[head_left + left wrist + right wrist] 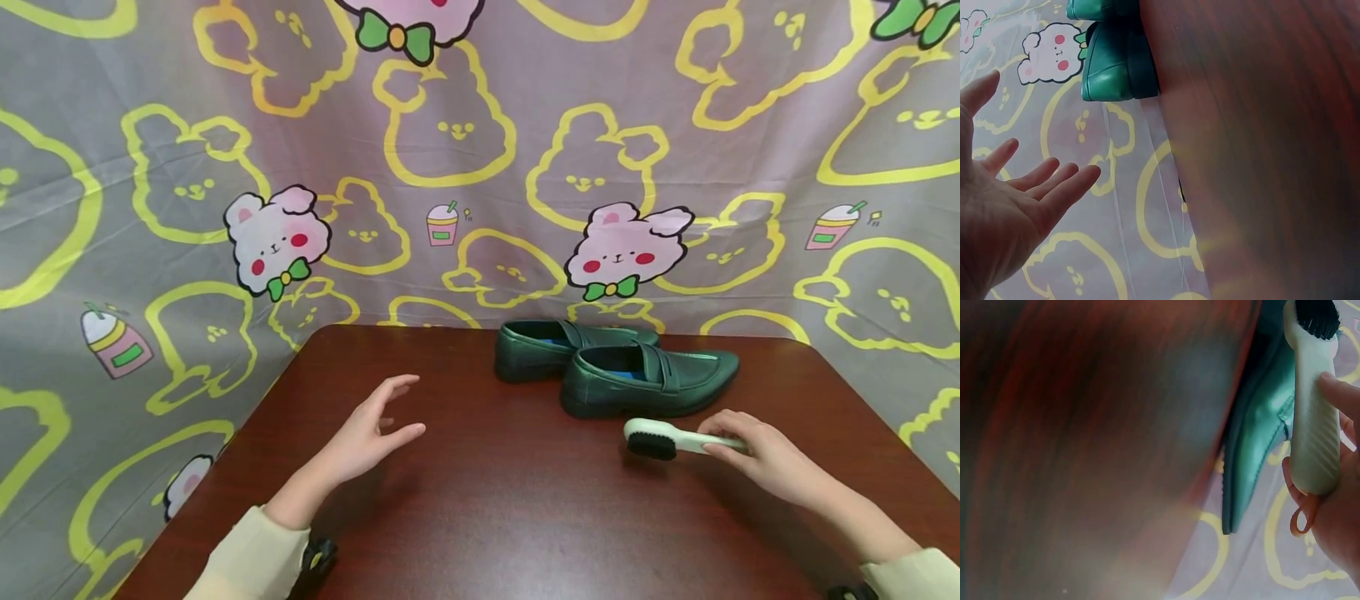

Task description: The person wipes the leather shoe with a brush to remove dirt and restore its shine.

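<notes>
My right hand [757,450] grips the handle of a pale green brush [686,439] with black bristles, held just above the table in front of the shoes. In the right wrist view the brush [1316,419] shows a ribbed handle and a small orange loop [1300,520] at its end. A pair of dark green loafers stands at the back right, the nearer shoe [675,379] partly covering the farther shoe [528,354]; both toes point right. My left hand [367,433] hovers over the table's left part with fingers spread and relaxed, holding nothing, apart from the shoes.
The reddish-brown wooden table [480,500] has rounded far corners. Behind it and along both sides hangs a grey curtain [480,208] printed with yellow outlines and cartoon rabbits. A black strap [318,560] is at my left sleeve.
</notes>
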Tool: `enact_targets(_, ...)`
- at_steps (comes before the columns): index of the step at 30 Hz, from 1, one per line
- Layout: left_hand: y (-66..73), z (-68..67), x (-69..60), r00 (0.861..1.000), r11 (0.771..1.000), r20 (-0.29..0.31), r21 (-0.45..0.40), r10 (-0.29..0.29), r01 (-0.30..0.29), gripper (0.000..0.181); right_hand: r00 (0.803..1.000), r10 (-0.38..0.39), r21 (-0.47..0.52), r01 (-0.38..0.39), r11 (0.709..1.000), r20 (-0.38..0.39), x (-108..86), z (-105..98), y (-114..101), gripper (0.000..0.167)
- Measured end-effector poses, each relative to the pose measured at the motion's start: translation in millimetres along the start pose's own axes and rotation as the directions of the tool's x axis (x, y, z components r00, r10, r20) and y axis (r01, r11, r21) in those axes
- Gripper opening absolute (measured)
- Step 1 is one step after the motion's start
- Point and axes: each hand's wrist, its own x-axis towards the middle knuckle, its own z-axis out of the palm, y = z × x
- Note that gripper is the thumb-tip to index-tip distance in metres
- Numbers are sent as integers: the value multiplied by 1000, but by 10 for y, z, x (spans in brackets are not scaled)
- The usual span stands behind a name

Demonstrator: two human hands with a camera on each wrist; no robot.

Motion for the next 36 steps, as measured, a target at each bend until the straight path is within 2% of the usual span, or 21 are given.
enact_targets(6,-19,-1,-67,1000,999,-1,37,-14,14,69,993,43,79,-52,996,109,-17,60,80,32)
enact_targets(10,-33,-13,-116,1000,998,-2,59,-28,28,71,978,78,132,-105,986,195,-15,63,109,24)
enact_targets(14,-56,-26,-172,998,995,-5,85,-59,59,73,958,83,138,-125,983,273,8,64,129,16)
enact_targets(17,-67,-29,-215,997,986,-14,146,-82,83,75,954,71,132,-113,985,292,31,71,127,13)
enact_targets(21,-76,-36,-262,996,962,-27,259,-81,85,78,956,53,120,-91,989,289,69,95,117,12)
enact_targets(28,-83,-20,-283,998,921,-21,385,-62,65,78,956,78,22,-88,996,284,107,120,108,16)
enact_targets(32,-28,31,-254,999,885,6,463,-54,45,83,956,124,-29,-121,992,268,116,109,86,23)
enact_targets(36,76,95,-207,999,853,31,522,-16,-3,88,948,174,-46,-168,985,265,119,96,70,29)
